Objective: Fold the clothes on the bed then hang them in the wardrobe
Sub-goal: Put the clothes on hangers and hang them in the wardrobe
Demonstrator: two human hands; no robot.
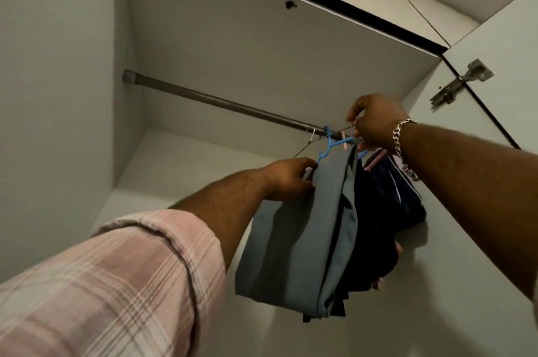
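I look up into the white wardrobe at its grey hanging rail point(221, 102). A folded grey-blue garment point(297, 243) hangs from a blue hanger point(330, 145) hooked on the rail near its right end. My left hand point(288, 179) pinches the top left edge of that garment, just under the hanger's arm. My right hand point(375, 121) grips hanger wires and the blue hanger's right side by the rail. Behind it hangs a dark navy garment point(384, 211) on a pink hanger point(377, 159).
The wardrobe's left wall point(58, 124) and top panel point(247, 36) box in the rail. An open door with a metal hinge point(463, 80) stands at the right. A thin wire hanger point(308, 145) hangs left of the blue one.
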